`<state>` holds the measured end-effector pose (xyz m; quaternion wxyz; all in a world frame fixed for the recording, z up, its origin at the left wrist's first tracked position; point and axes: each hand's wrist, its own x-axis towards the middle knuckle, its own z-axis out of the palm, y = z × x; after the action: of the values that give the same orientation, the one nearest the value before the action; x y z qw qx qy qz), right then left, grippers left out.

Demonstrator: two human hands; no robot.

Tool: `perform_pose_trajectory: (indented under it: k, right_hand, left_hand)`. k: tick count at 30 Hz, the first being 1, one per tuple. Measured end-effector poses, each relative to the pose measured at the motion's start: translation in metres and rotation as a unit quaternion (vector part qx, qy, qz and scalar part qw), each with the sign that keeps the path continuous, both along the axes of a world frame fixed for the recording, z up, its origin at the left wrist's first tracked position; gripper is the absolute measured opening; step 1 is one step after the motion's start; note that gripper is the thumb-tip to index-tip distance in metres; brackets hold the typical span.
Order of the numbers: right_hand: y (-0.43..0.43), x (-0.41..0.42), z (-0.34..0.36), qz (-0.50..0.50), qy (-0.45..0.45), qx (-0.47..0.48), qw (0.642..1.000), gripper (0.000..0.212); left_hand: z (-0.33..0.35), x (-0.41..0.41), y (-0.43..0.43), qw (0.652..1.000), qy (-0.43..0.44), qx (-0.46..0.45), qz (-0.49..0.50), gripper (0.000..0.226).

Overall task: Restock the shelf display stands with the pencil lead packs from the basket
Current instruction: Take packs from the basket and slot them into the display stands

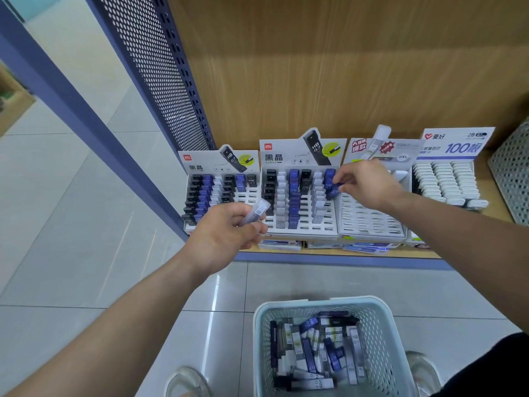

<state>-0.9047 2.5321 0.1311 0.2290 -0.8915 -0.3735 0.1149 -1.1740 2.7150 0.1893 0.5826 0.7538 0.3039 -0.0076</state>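
left hand (229, 227) fingers clamped on translucent grey lead pack (255, 214) | right hand (369, 183) fingers pinch blue lead pack (339, 186) over second white slotted stand (303, 229) | progress: roughly midway, many slots bare, pale mesh basket (315, 303) holds many packs

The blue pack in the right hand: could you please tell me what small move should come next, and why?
Probably slide the blue pack down into the open slot below it: the right hand pinches it over the blue right-hand column of the second stand, where slots lie empty. The left hand holds a clear pack.
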Motion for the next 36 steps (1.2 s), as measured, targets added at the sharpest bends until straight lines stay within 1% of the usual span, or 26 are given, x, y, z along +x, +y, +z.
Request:
perform_pose_trajectory:
  k: [6,10,15,17,18,19,20,22,24,25,27,29,31,33,34,36]
  right_hand:
    - [0.005,0.0,-0.003,-0.009,0.014,0.003,1.0,0.02]
    - [0.012,-0.001,-0.008,-0.015,-0.013,-0.008,1.0,0.014]
    - [0.019,-0.007,-0.005,0.008,-0.059,-0.073,0.996,0.016]
    - [0.024,-0.012,0.006,0.007,-0.079,-0.068,0.994,0.015]
    - [0.028,-0.018,0.013,0.006,-0.084,-0.043,0.996,0.014]
    - [0.033,-0.027,0.022,0.008,-0.069,-0.001,0.998,0.01]
    - [0.039,-0.039,0.031,0.02,-0.029,0.048,0.998,0.006]
    - [0.054,-0.071,0.049,0.073,0.091,0.119,0.986,0.014]
    - [0.068,-0.103,0.059,0.116,0.202,0.14,0.962,0.015]
    - [0.074,-0.117,0.062,0.131,0.224,0.139,0.956,0.019]
    - [0.083,-0.135,0.064,0.142,0.235,0.14,0.951,0.026]
    - [0.089,-0.142,0.065,0.133,0.246,0.145,0.949,0.026]
    - [0.092,-0.143,0.066,0.131,0.278,0.141,0.941,0.019]
    - [0.094,-0.14,0.065,0.125,0.327,0.14,0.926,0.006]
    - [0.094,-0.139,0.064,0.118,0.35,0.146,0.918,0.005]
    - [0.097,-0.136,0.062,0.086,0.394,0.167,0.9,0.018]
  left_hand:
    - [0.003,-0.003,0.0,1.0,-0.004,-0.013,0.0,0.017]
    - [0.003,-0.006,0.002,1.0,-0.005,-0.016,0.008,0.016]
    - [0.004,-0.008,0.005,1.0,-0.003,-0.019,0.016,0.016]
    - [0.004,-0.008,0.006,1.0,-0.004,-0.016,0.014,0.016]
    - [0.004,-0.008,0.007,1.0,-0.004,-0.017,0.014,0.016]
    - [0.004,-0.008,0.007,1.0,-0.005,-0.019,0.015,0.016]
    - [0.004,-0.008,0.007,1.0,-0.006,-0.02,0.016,0.016]
    - [0.005,-0.009,0.007,1.0,-0.007,-0.018,0.014,0.016]
    - [0.005,-0.011,0.007,1.0,-0.01,-0.015,0.015,0.016]
    - [0.005,-0.012,0.007,1.0,-0.014,-0.012,0.016,0.016]
    - [0.005,-0.016,0.008,1.0,-0.017,0.007,0.013,0.015]
    - [0.004,-0.022,0.009,1.0,-0.014,0.023,0.009,0.014]
    - [0.004,-0.028,0.011,0.999,-0.013,0.031,0.012,0.012]
    - [0.004,-0.035,0.015,0.999,-0.007,0.043,0.019,0.012]
    - [0.004,-0.039,0.018,0.999,-0.004,0.048,0.025,0.013]
    - [0.004,-0.048,0.025,0.997,0.004,0.062,0.037,0.015]
